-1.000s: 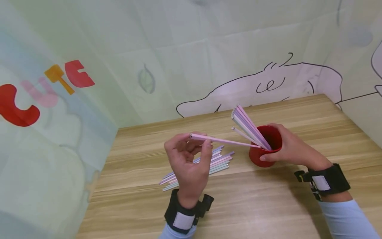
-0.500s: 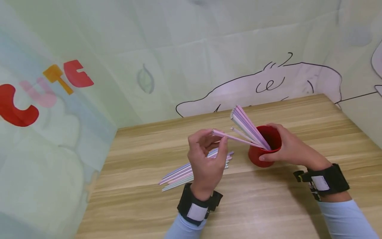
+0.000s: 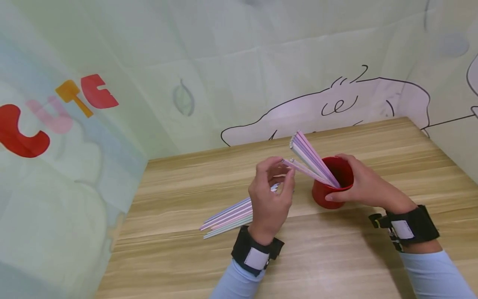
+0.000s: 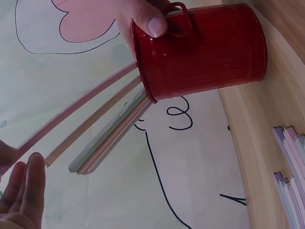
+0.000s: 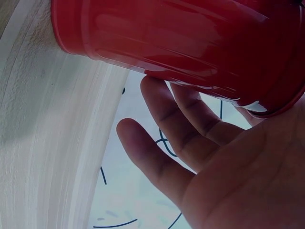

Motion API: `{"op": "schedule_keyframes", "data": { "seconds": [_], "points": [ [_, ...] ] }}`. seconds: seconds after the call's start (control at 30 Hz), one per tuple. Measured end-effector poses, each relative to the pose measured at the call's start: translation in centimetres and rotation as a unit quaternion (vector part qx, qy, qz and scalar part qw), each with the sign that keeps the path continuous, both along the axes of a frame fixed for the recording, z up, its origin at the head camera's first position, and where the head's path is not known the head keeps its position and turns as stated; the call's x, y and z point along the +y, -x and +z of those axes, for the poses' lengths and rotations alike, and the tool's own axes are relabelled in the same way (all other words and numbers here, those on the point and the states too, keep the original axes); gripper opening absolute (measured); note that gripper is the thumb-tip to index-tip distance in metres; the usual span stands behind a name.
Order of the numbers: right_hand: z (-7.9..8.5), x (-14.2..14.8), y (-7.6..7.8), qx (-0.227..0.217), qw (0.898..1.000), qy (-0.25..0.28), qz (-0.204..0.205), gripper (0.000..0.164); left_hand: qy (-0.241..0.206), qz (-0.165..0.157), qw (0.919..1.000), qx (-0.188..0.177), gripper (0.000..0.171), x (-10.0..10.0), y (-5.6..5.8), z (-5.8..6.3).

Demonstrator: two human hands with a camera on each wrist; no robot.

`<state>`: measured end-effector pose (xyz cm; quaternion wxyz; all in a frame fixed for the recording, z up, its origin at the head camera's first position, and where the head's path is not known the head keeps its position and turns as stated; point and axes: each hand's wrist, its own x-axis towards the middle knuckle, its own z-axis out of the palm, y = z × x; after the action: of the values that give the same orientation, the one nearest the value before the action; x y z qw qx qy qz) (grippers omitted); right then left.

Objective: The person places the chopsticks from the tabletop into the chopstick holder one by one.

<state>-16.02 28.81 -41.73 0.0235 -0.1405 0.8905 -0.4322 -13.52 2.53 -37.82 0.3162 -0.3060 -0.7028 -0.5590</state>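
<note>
The left hand [image 3: 271, 195] is pinching the upper end of a thin pinkish stick [image 4: 78, 106] between its fingertips, and the stick is slanting down to the right with its lower end going in over the rim of a red cup [image 3: 323, 198]. The right hand [image 3: 361, 181] is gripping that cup from the right — its thumb is lying along the near side by the rim, and in the right wrist view some fingers are spreading beneath the wall. In the left wrist view a small curved handle [image 4: 185, 21] is sticking out beside the right thumb. The cup's mouth is facing up; whether its base is resting flat on the wooden counter [image 3: 171, 257] is hard to tell.

Inside the cup, a bundle of pink, purple and whitish sticks [image 3: 313, 158] is leaning left against the rim, and one paler stick [image 4: 93, 121] is slanting between the bundle and the pinched one. Partly behind the left hand, a loose pile of pastel sticks [image 3: 228, 218] is lying side by side on the counter.

Black wrist straps [image 3: 414, 226] are circling both wrists above light blue sleeves [image 3: 429, 270]. Behind the counter a pale printed cloth [image 3: 224, 83] is hanging — coloured letters [image 3: 101, 93] are spelling "CUTE" at the left.
</note>
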Motion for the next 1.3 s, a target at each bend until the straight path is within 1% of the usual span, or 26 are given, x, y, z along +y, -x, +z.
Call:
{"op": "schedule_keyframes", "data": {
  "seconds": [0.1,0.17,0.37,0.57,0.7,0.83,0.93,1.0,1.17,1.3],
  "points": [
    [-0.1,0.0,0.0,-0.001,1.000,-0.001,0.001,0.108,0.014,0.019,0.9997,0.010,0.028,-0.1,0.2,-0.1],
    [-0.1,0.0,0.1,0.001,1.000,0.000,0.002,0.107,0.014,0.027,0.9994,0.020,0.024,-0.3,0.4,-0.1],
    [-0.1,0.1,0.2,0.005,1.000,0.002,0.006,0.105,0.008,0.032,0.9989,0.034,0.019,-1.0,0.7,0.1],
    [-0.1,0.2,0.2,0.007,1.000,0.004,0.007,0.104,0.017,0.050,0.9982,0.028,0.017,-1.8,0.8,0.1],
    [-0.2,0.2,0.2,0.009,1.000,0.003,0.009,0.104,0.023,0.060,0.9977,0.019,0.018,-2.5,1.0,-0.1],
    [-0.2,0.2,0.2,0.009,1.000,0.004,0.011,0.103,0.036,0.061,0.9975,0.009,0.018,-3.3,1.2,-0.5],
    [-0.2,0.1,0.3,0.008,1.000,0.006,0.011,0.103,0.057,0.056,0.9968,-0.004,0.017,-3.9,1.2,-0.8],
    [-0.2,0.1,0.4,0.007,1.000,0.006,0.010,0.103,0.080,0.050,0.9954,-0.018,0.017,-4.3,1.2,-1.0],
    [-0.2,0.2,0.4,0.009,1.000,0.008,0.012,0.103,0.144,0.030,0.9874,-0.058,0.021,-5.3,0.9,-2.0],
    [-0.1,0.2,0.3,0.011,1.000,0.007,0.013,0.103,0.175,0.016,0.9816,-0.074,0.022,-5.7,0.7,-2.7]
  ]
}}
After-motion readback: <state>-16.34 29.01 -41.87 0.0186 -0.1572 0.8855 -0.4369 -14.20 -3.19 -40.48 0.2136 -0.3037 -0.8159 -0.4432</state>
